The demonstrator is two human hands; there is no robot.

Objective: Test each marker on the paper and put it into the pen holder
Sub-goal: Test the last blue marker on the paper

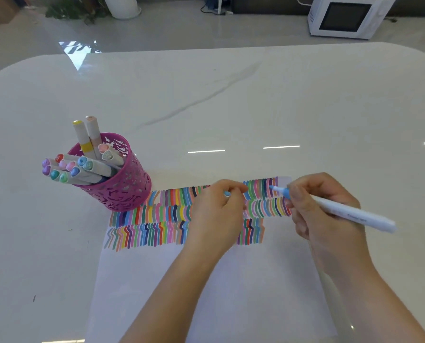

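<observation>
A white sheet of paper (243,280) lies on the table, its far part filled with three rows of coloured strokes. My right hand (327,214) grips an uncapped light blue marker (350,212), whose tip is at the top row near the paper's far right corner. My left hand (216,216) rests on the paper over the strokes and pinches the marker's light blue cap (227,193). A pink perforated pen holder (122,179) stands at the paper's far left corner, packed with several capped markers (82,167).
The glossy white marble table (231,107) stretches far beyond the paper. Past its far edge, on the floor, stand a white microwave (347,17) at the right and a potted plant (82,8) at the left.
</observation>
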